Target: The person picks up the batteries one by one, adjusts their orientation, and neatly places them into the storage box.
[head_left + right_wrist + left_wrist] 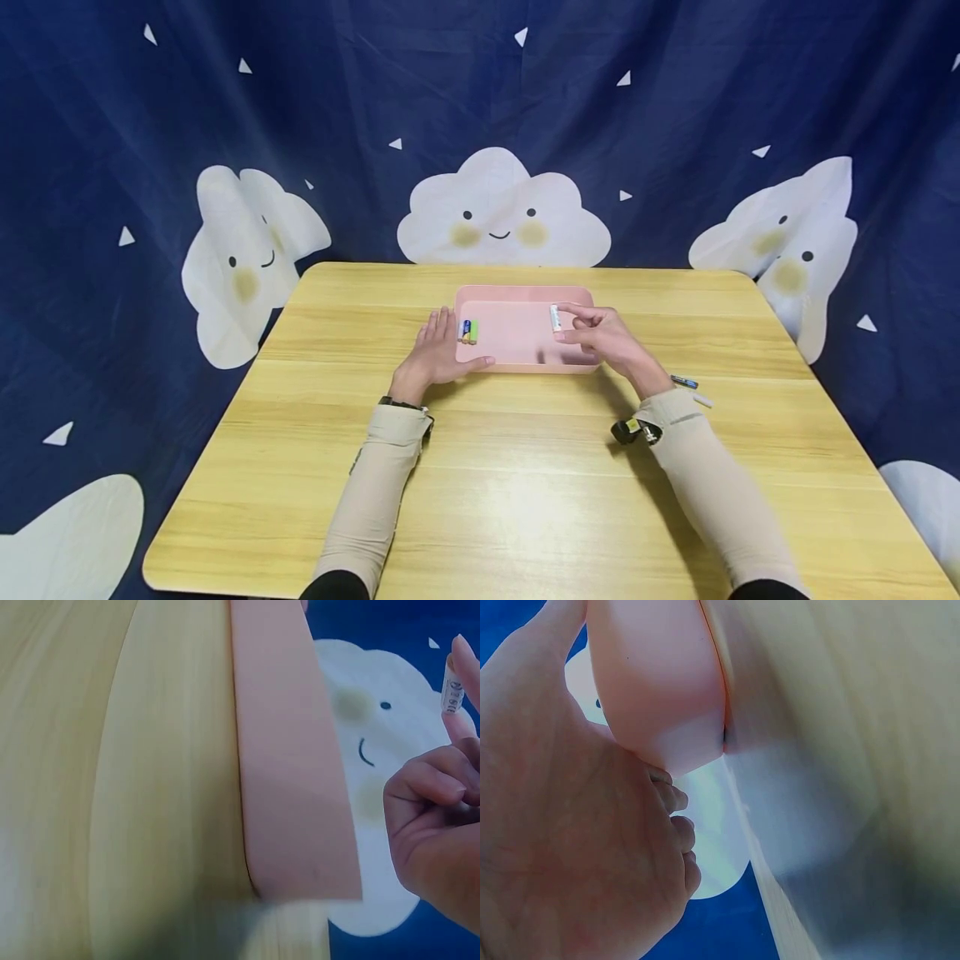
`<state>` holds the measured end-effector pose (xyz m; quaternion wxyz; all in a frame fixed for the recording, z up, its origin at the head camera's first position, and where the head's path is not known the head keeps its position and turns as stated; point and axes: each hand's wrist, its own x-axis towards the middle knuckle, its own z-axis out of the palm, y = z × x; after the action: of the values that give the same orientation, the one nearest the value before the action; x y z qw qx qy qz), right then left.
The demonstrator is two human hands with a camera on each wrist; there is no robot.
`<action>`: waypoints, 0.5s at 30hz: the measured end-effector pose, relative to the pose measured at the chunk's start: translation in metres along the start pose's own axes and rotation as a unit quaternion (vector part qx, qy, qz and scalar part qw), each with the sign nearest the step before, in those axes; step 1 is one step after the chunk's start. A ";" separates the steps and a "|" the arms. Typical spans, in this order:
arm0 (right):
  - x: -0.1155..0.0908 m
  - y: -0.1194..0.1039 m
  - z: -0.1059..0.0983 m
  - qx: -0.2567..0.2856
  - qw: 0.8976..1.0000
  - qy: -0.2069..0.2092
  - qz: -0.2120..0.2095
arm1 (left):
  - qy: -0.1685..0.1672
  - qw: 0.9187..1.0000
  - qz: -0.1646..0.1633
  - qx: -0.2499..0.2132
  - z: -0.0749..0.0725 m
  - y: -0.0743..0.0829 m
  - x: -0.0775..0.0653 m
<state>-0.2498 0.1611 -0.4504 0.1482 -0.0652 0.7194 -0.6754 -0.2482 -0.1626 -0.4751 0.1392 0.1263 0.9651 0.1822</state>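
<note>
A white battery (556,318) is pinched by its two ends between the thumb and a finger of my right hand (606,337), above the right part of a pink tray (517,367). The right wrist view also shows this battery (452,690), with printing on its side. My left hand (435,354) rests with straight fingers at the tray's left end, thumb over the near rim. Inside the tray at its left end, several batteries (467,332) lie side by side, blue, green and whitish among them. In the left wrist view, the left palm (577,825) is beside the tray wall (660,690).
Right of the tray, partly beside the right forearm, a dark blue battery (684,382) and a white battery (702,400) lie on the wooden table (517,492). A blue curtain (337,100) with white clouds hangs behind the table.
</note>
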 end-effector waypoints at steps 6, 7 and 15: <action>0.018 0.004 0.020 0.032 0.999 -0.016 -0.011 | 0.003 1.000 0.001 -0.001 0.000 0.000 0.001; 0.021 0.004 0.023 0.035 0.999 -0.020 -0.012 | 0.004 1.000 0.001 -0.001 0.000 -0.001 0.002; 0.039 0.009 0.046 0.020 0.999 -0.012 0.030 | 0.004 1.000 -0.001 -0.001 -0.001 0.000 0.001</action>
<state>-0.2718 0.1070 -0.4665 0.1783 -0.0491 0.7053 -0.6844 -0.2493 -0.1629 -0.4746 0.1358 0.1249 0.9656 0.1832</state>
